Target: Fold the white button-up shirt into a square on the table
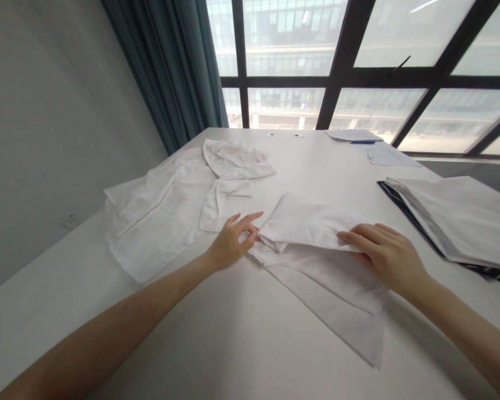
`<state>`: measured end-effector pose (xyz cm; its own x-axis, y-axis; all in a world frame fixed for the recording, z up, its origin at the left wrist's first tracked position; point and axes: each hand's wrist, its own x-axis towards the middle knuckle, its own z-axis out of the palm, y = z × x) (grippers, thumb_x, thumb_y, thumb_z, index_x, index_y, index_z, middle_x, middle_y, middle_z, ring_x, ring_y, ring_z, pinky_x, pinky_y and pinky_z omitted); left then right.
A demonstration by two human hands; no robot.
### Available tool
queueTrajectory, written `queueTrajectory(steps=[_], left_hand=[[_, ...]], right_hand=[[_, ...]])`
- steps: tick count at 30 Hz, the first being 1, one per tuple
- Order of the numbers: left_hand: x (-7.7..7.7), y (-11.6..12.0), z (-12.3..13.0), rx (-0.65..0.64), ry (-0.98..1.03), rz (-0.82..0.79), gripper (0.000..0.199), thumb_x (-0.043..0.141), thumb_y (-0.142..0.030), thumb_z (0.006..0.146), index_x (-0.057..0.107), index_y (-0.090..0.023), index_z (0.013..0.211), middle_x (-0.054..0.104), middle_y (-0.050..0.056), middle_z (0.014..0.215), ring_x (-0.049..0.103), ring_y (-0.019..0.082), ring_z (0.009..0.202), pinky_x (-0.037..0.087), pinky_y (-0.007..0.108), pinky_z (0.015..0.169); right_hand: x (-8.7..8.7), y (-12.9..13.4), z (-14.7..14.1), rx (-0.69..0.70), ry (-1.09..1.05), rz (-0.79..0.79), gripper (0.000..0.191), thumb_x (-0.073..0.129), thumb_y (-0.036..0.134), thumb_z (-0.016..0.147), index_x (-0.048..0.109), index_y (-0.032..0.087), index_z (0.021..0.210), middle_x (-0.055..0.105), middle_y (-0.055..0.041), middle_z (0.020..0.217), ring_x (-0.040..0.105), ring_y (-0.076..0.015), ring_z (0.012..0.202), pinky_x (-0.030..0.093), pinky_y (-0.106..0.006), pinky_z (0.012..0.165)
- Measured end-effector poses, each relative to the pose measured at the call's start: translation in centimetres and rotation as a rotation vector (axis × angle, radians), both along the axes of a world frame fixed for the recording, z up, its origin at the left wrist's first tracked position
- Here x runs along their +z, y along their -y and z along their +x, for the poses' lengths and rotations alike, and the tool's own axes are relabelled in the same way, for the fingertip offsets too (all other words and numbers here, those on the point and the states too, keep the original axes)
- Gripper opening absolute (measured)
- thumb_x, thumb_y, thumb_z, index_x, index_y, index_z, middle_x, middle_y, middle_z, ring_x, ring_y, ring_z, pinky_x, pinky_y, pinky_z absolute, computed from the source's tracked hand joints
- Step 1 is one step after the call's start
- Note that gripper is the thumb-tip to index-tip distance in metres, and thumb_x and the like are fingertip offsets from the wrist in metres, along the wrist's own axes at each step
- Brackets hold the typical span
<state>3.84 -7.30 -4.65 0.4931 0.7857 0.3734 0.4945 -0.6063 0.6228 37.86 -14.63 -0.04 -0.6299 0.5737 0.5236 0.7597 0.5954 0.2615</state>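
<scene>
A white folded garment (312, 222) lies in front of me, its upper layer raised and its lower layers trailing toward the near right; its exact kind does not show. My left hand (231, 241) pinches its left corner between thumb and a finger, the other fingers stretched out. Farther right, my right hand (383, 250) grips the edge of the raised layer, thumb in front and fingers partly hidden by the cloth. To the left of my left hand, a thin white garment (162, 205) is spread out, wrinkled, with a seam-like line down it.
The white table (241, 339) carries everything. A crumpled white cloth (235, 158) lies at the back left. On the right sits a stack of white fabric (466, 216) over a black striped piece (420, 228). Papers (352, 135) and a blue pen (362, 142) lie near the window.
</scene>
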Motion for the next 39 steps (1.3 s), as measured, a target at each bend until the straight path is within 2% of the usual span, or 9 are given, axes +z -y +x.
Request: queueTrajectory(steps=[4, 8, 14, 17, 21, 24, 28, 35, 39], left_hand=[[0.4, -0.1, -0.1, 0.060, 0.062, -0.092, 0.041, 0.048, -0.033, 0.091, 0.061, -0.016, 0.126, 0.073, 0.000, 0.081, 0.069, 0.020, 0.094, 0.034, 0.044, 0.110], [0.5, -0.2, 0.0, 0.109, 0.116, -0.157, 0.035, 0.060, -0.035, 0.084, 0.071, -0.018, 0.112, 0.069, 0.000, 0.080, 0.063, 0.017, 0.078, 0.046, 0.033, 0.090], [0.8, -0.1, -0.5, 0.076, 0.264, -0.268, 0.037, 0.058, -0.034, 0.085, 0.070, -0.017, 0.115, 0.051, -0.005, 0.062, 0.048, 0.011, 0.061, 0.043, 0.023, 0.065], [0.9, -0.1, -0.8, 0.021, 0.155, -0.232, 0.034, 0.054, -0.027, 0.082, 0.073, -0.016, 0.109, 0.041, -0.008, 0.053, 0.042, 0.010, 0.055, 0.045, 0.029, 0.081], [0.6, -0.3, -0.9, -0.056, -0.008, -0.133, 0.035, 0.048, -0.019, 0.076, 0.075, -0.019, 0.098, 0.038, -0.010, 0.052, 0.042, 0.009, 0.052, 0.033, 0.040, 0.108], [0.2, -0.2, -0.8, -0.069, -0.086, -0.043, 0.035, 0.047, -0.017, 0.075, 0.074, -0.023, 0.098, 0.045, -0.009, 0.056, 0.046, 0.010, 0.055, 0.033, 0.043, 0.109], [0.1, 0.1, -0.6, -0.081, -0.172, 0.063, 0.033, 0.048, -0.015, 0.080, 0.072, -0.024, 0.102, 0.063, -0.004, 0.070, 0.059, 0.014, 0.072, 0.026, 0.047, 0.111], [0.4, 0.8, -0.3, -0.173, -0.251, 0.215, 0.027, 0.048, -0.014, 0.089, 0.070, -0.024, 0.102, 0.068, 0.000, 0.086, 0.062, 0.016, 0.087, 0.026, 0.041, 0.104], [0.5, 1.2, -0.4, -0.237, -0.300, 0.371, 0.033, 0.053, -0.013, 0.083, 0.067, -0.024, 0.111, 0.065, 0.006, 0.101, 0.061, 0.019, 0.095, 0.029, 0.043, 0.100]], right_hand=[[0.5, 1.8, -2.3, 0.088, 0.021, 0.027, 0.018, 0.048, 0.016, 0.097, 0.066, 0.014, 0.103, 0.068, -0.0080, 0.084, 0.059, -0.0186, 0.069, 0.043, -0.032, 0.067], [-1.7, 3.1, -3.1, 0.041, 0.062, -0.158, 0.019, 0.046, 0.017, 0.096, 0.063, 0.017, 0.105, 0.068, -0.0071, 0.088, 0.063, -0.0208, 0.072, 0.045, -0.034, 0.067], [-3.5, 3.5, -2.2, -0.035, -0.034, -0.272, 0.016, 0.049, 0.017, 0.095, 0.057, 0.019, 0.108, 0.068, -0.0063, 0.092, 0.066, -0.0223, 0.079, 0.050, -0.033, 0.069], [-3.4, 3.5, -1.8, 0.024, -0.032, -0.238, 0.013, 0.045, 0.021, 0.097, 0.055, 0.019, 0.106, 0.068, -0.0064, 0.088, 0.066, -0.0221, 0.074, 0.050, -0.033, 0.067], [-3.3, 3.5, -2.1, 0.071, -0.037, -0.277, 0.008, 0.048, 0.023, 0.096, 0.054, 0.018, 0.099, 0.068, -0.0071, 0.083, 0.066, -0.0222, 0.071, 0.049, -0.033, 0.064], [-3.1, 3.7, -2.7, 0.022, -0.070, -0.401, 0.007, 0.056, 0.020, 0.090, 0.054, 0.019, 0.097, 0.069, -0.0062, 0.086, 0.066, -0.0223, 0.075, 0.049, -0.033, 0.067], [-2.9, 3.7, -2.5, -0.056, -0.081, -0.483, 0.024, 0.058, 0.010, 0.081, 0.057, 0.021, 0.102, 0.070, -0.0059, 0.097, 0.066, -0.0229, 0.084, 0.048, -0.035, 0.073], [-3.8, 2.2, 0.3, -0.312, -0.033, -0.310, 0.036, 0.050, 0.003, 0.075, 0.061, 0.020, 0.105, 0.068, -0.0081, 0.098, 0.062, -0.0287, 0.089, 0.045, -0.042, 0.078], [-4.1, 2.2, 0.4, -0.276, -0.055, -0.244, 0.040, 0.051, 0.004, 0.077, 0.059, 0.019, 0.114, 0.066, -0.0097, 0.106, 0.061, -0.0300, 0.098, 0.043, -0.045, 0.085]])
